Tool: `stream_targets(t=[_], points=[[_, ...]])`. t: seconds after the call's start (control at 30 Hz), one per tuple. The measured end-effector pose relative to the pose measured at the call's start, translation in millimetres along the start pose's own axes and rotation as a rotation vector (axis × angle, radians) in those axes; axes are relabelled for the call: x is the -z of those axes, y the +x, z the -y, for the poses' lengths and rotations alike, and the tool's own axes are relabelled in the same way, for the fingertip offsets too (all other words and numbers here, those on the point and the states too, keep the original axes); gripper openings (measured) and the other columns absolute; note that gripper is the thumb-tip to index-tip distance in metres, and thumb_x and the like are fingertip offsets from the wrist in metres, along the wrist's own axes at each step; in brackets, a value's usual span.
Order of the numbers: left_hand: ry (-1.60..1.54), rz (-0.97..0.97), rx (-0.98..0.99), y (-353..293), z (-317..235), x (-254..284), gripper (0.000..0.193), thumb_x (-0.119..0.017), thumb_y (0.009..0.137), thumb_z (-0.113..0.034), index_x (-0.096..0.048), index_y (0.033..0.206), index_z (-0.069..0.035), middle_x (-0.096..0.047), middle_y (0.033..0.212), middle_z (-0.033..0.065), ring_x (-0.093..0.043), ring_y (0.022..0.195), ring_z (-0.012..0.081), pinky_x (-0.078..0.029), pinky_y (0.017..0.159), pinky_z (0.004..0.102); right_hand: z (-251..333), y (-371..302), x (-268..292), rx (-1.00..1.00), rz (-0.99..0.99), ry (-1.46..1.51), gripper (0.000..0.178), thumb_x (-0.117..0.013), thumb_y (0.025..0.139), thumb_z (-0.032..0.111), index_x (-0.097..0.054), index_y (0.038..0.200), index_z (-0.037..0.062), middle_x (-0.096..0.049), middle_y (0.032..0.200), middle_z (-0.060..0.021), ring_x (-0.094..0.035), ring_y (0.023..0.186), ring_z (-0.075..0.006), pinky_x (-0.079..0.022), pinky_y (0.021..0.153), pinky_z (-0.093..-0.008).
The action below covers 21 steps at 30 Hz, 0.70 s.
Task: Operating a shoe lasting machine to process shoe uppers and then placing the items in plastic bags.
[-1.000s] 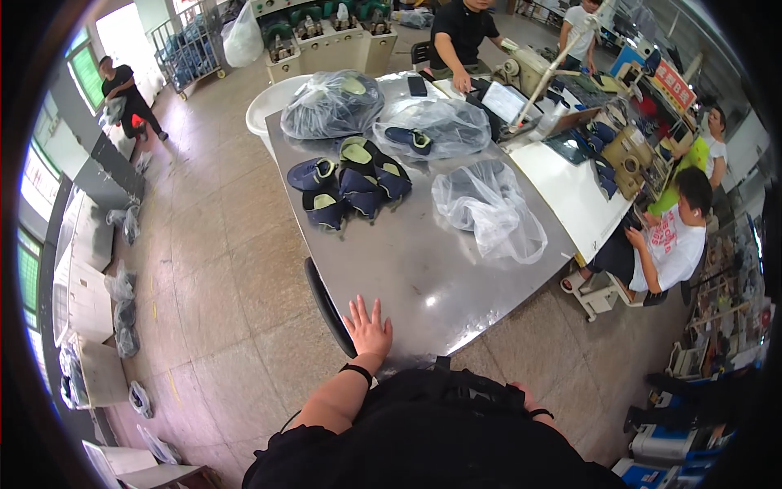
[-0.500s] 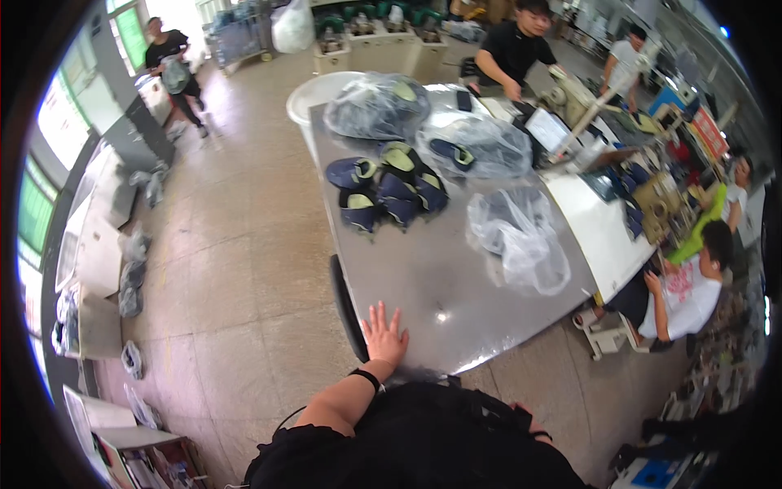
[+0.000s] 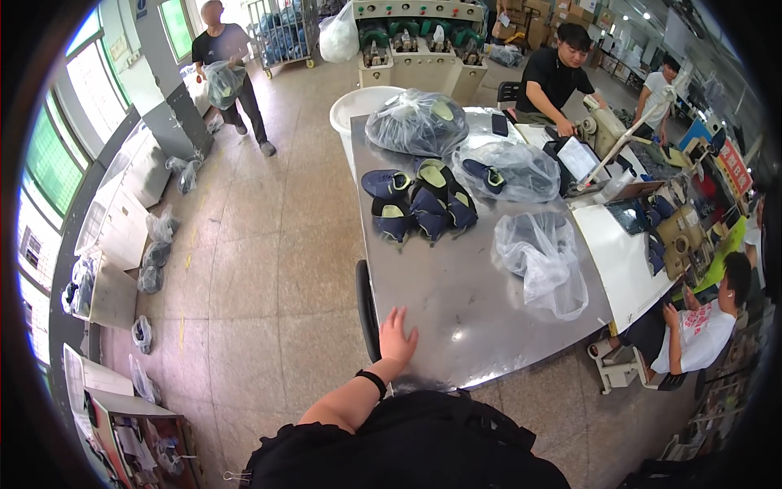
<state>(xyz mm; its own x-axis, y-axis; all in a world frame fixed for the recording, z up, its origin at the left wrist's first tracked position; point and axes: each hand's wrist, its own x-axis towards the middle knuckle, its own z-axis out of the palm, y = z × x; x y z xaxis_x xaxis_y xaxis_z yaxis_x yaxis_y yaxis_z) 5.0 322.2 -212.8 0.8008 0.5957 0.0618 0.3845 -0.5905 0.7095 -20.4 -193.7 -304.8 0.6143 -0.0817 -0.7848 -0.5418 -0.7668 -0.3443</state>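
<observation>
My left hand (image 3: 399, 338) rests palm down on the near left corner of the metal-topped table (image 3: 440, 293). Its fingers stretch forward and nothing is held in them. My right hand is out of sight. Farther up the tabletop sits a cluster of dark blue shoe uppers with yellow-green linings (image 3: 429, 204). To their right lies a crumpled clear plastic bag (image 3: 542, 265). Behind them are a full clear bag (image 3: 417, 122) and another bag (image 3: 517, 167) with a blue upper at its left end.
A black chair back (image 3: 367, 310) stands against the table's left edge. At the far left a person (image 3: 224, 73) carries a bag on the tiled floor (image 3: 269, 244). Beyond the table's right side, several people sit or stand by sewing machines (image 3: 603, 130). A phone (image 3: 499, 125) lies at the far edge.
The view has shifted, so the table appears farther right. My left hand stays on the table, its fingers less spread. My right hand, partly visible before, is gone. The bag-carrying person has come closer.
</observation>
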Motion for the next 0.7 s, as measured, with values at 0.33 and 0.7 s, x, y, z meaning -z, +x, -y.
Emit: stream_targets(t=[0.33, 0.7], points=[[-0.567, -0.364, 0.388, 71, -7, 63, 0.078, -0.059, 0.090, -0.013, -0.012, 0.152, -0.013, -0.064, 0.110, 0.0171, -0.066, 0.089, 0.0238, -0.052, 0.081, 0.0342, -2, 3, 11, -0.058, 0.039, 0.265, 0.029, -0.062, 0.085, 0.022, -0.067, 0.104, 0.0017, -0.069, 0.100, -0.0145, -0.065, 0.093, -0.0256, -0.049, 0.083, -0.0351], [-0.936, -0.450, 0.257, 89, -58, 111, 0.074, -0.051, 0.095, -0.005, -0.006, 0.153, -0.014, -0.064, 0.089, 0.0110, -0.063, 0.078, 0.0138, -0.054, 0.074, 0.0282, -29, 31, -12, 0.239, 0.009, -0.065, 0.036, -0.067, 0.082, 0.024, -0.066, 0.108, -0.0015, -0.070, 0.100, -0.0151, -0.066, 0.096, -0.0278, -0.049, 0.082, -0.0353]])
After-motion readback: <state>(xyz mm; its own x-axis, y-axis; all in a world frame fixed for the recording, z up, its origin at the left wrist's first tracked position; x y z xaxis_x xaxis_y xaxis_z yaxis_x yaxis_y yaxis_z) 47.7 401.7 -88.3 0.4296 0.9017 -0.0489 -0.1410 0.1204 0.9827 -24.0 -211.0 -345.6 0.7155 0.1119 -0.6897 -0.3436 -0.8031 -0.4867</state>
